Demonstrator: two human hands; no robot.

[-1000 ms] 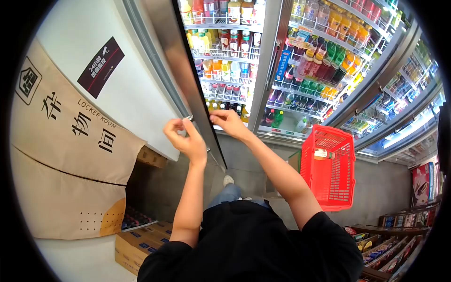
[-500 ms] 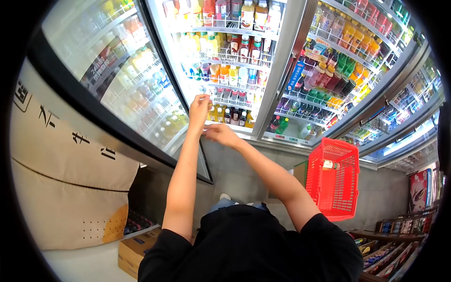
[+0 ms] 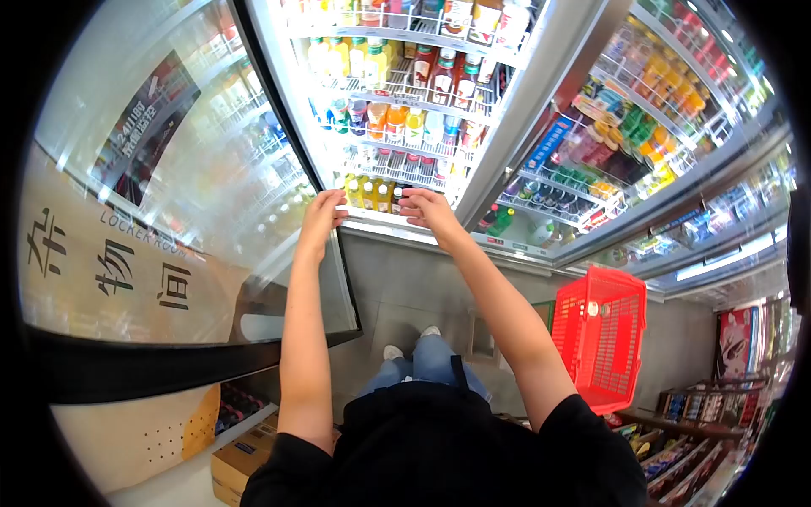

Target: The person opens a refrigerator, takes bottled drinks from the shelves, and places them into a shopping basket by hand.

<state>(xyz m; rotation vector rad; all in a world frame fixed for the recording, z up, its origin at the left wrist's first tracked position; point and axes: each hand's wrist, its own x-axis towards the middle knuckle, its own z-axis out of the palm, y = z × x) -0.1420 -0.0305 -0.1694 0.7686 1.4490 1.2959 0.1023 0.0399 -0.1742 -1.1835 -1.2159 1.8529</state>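
Observation:
My left hand (image 3: 322, 221) is raised by the inner edge of an open glass fridge door (image 3: 160, 160). Its fingers bend loosely to the right, and nothing shows in them. Level with it, farther right, my right hand (image 3: 432, 215) hangs before the lowest fridge shelf, fingers apart and holding nothing. Behind and between the hands stand yellow bottles (image 3: 368, 193) and darker bottles. On the shelf above them are orange drink bottles (image 3: 395, 123), and higher up, dark red bottles (image 3: 442, 78). Neither hand visibly touches a bottle.
A red shopping basket (image 3: 601, 338) is on my right with a bottle (image 3: 594, 310) inside. More closed fridges curve along the right. A cardboard box (image 3: 241, 456) lies at lower left. Snack racks (image 3: 684, 456) are at lower right.
The fridge door has swung wider open. My hands, close together before, are now apart: the left has moved left and down, the right a little right and up.

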